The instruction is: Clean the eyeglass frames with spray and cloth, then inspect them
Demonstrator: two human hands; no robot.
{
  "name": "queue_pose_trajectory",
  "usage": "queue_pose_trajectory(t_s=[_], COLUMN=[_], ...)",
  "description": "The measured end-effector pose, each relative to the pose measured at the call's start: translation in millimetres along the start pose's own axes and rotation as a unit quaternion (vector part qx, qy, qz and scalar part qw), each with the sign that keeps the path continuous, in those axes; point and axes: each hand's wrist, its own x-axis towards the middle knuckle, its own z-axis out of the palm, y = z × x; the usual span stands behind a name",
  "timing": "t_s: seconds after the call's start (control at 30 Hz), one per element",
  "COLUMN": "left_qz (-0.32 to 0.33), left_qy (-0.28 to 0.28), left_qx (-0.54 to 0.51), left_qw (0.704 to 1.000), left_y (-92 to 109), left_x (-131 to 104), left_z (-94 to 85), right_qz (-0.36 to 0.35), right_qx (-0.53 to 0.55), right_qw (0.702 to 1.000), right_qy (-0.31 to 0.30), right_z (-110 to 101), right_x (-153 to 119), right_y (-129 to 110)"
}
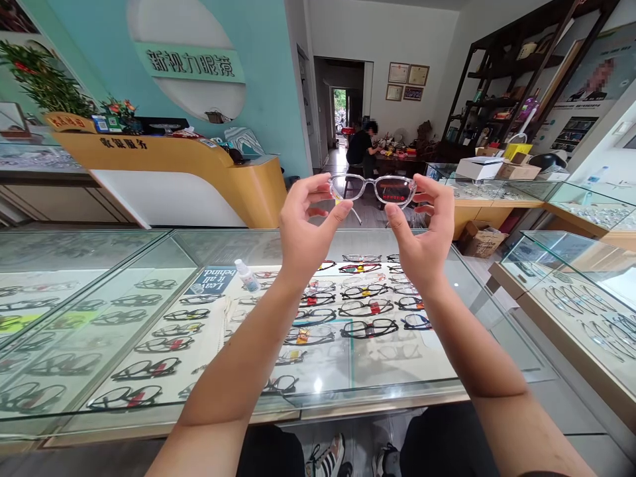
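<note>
A pair of eyeglasses (pixel 370 181) with a clear frame is held up in front of me, above the far edge of the glass display case (pixel 318 401). Red lettering shows on its right lens. My left hand (pixel 312 222) pinches the left rim between thumb and fingers. On the other side, my right hand (pixel 424 222) grips the right rim the same way. One pale temple arm points down below the left lens. Beneath my forearms, rows of dark-framed glasses (pixel 370 328) lie on and in the case, partly hidden by my arms.
A white spray bottle (pixel 247 275) and a pale folded cloth (pixel 223 321) sit on the case, left of my arms. More display cases stand at right (pixel 586 311). A yellow counter (pixel 199 165) is at the back left. Someone in black (pixel 361 146) sits at a far table.
</note>
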Motion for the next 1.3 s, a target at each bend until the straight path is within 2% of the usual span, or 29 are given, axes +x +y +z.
queue_pose_trajectory(t_s=[0.27,0.77,1.07,1.3], left_qz=[0.076,0.146,0.153,0.125], left_qy=[0.078,0.111,0.112,0.105], left_qx=[0.065,0.159,0.173,0.169], left_qw=[0.992,0.97,0.967,0.972], left_y=[5.6,18.1,20.8,20.5], left_x=[-6.0,-8.8,-10.4,-10.1], left_z=[6.4,7.5,7.6,7.9], right_qz=[0.014,0.032,0.036,0.035], right_qx=[0.013,0.015,0.014,0.013], right_qw=[0.999,0.997,0.996,0.997], right_qy=[-0.038,-0.068,-0.077,-0.067], right_z=[0.9,4.8,6.2,6.0], right_x=[-0.2,-2.9,-3.8,-3.3], right_y=[9.0,10.0,10.5,10.6])
